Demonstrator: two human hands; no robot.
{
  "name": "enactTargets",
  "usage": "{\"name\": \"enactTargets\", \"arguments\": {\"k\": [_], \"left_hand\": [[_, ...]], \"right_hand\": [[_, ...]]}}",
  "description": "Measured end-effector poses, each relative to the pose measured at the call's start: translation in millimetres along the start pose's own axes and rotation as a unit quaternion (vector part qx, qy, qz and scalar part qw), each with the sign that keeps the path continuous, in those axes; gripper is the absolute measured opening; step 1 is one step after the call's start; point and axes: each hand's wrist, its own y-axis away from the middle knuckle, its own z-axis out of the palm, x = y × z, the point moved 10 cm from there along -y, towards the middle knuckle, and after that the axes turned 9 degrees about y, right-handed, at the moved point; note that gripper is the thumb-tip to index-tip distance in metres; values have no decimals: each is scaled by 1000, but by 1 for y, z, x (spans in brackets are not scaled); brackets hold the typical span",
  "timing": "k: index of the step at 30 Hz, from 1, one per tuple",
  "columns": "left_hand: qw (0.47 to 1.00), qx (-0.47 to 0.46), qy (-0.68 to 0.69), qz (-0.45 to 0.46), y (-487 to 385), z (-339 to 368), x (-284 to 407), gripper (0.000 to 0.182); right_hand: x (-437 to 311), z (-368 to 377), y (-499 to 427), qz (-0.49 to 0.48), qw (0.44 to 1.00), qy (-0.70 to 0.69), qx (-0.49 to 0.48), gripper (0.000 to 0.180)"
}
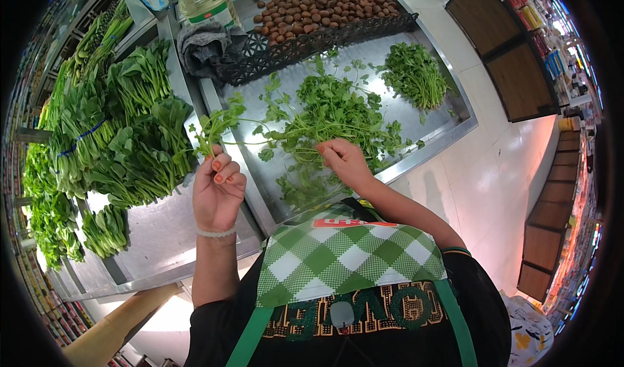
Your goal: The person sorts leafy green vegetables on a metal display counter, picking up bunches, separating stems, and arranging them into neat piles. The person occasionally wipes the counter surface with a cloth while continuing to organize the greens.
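My left hand [219,186] is raised over the divider between two metal trays, its fingertips pinched on leafy cilantro sprigs [214,125] whose stems reach toward the pile. Over the near part of the right tray, my right hand [345,164] has thumb and forefinger closed on stems at the edge of a loose cilantro pile [331,108]. That pile spreads across the metal tray [248,172]. Apart from it, toward the tray's far right, lies a neater cilantro bunch [414,74].
A black plastic crate wall [317,45] borders a heap of chestnuts [326,6]. By its left end are a dark grey cloth [209,47] and an oil bottle [207,1]. Leafy green bunches [141,152] cover much of the left stand. Wooden-sided shelves [521,79] stand right.
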Motion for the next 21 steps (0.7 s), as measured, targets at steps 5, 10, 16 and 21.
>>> {"name": "enactTargets", "arguments": {"k": [5, 10, 16, 21], "left_hand": [[1000, -22, 10, -6, 0, 11, 1, 20], [999, -25, 22, -15, 3, 16, -4, 20], [999, -39, 23, -30, 9, 24, -12, 19], [998, -43, 18, -51, 11, 28, -21, 18]], "right_hand": [[4, 48, 24, -125, 929, 285, -201, 17], [-13, 47, 34, -199, 938, 249, -134, 21], [-29, 6, 2, -107, 974, 199, -21, 26], [-79, -5, -20, -168, 979, 118, 6, 26]]}}
